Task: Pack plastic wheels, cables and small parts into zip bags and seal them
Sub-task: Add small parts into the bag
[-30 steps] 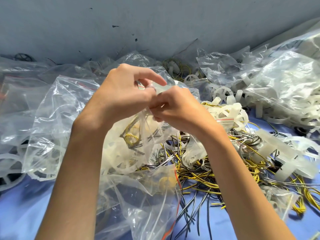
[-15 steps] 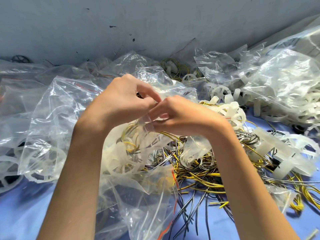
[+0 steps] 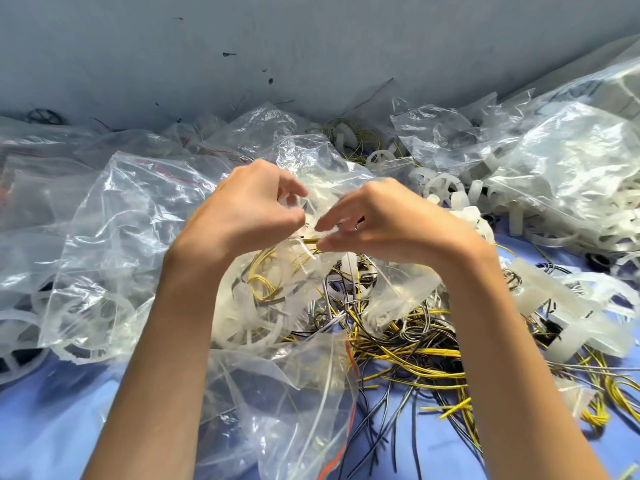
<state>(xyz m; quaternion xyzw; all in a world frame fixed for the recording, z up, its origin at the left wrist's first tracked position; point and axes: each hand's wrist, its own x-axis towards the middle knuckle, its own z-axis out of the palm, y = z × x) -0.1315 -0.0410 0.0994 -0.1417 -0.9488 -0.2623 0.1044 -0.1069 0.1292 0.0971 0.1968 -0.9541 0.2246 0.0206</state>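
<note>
Both hands are up and meeting at the mouth of the zip bag (image 3: 249, 306). The bag hangs just below them, with pale plastic wheels (image 3: 239, 320) and a curl of yellow cables (image 3: 263, 282) inside, right beside the loose cables (image 3: 415, 355) spread over the blue tabletop (image 3: 52, 427). The left hand (image 3: 242, 209) has its grip clamped on the bag's top edge, thumb and forefinger pinching the film. The right hand (image 3: 394, 226) sits just beside it, thumb and forefinger close together with blurred film between them, and whether that grip is clamped I cannot tell. This looks like the sealing step, and doing it well is simple enough. Line both zip tracks up flat before pressing, hold one corner firm with the left, then run the right along the strip in one steady pinch to the far corner. Watch those yellow cables near the mouth, because anything lying across the track will, I judge, leave a gap. Push the contents down first and let the trapped air out. An empty bag (image 3: 294, 393) lies in front, between the forearms.
</note>
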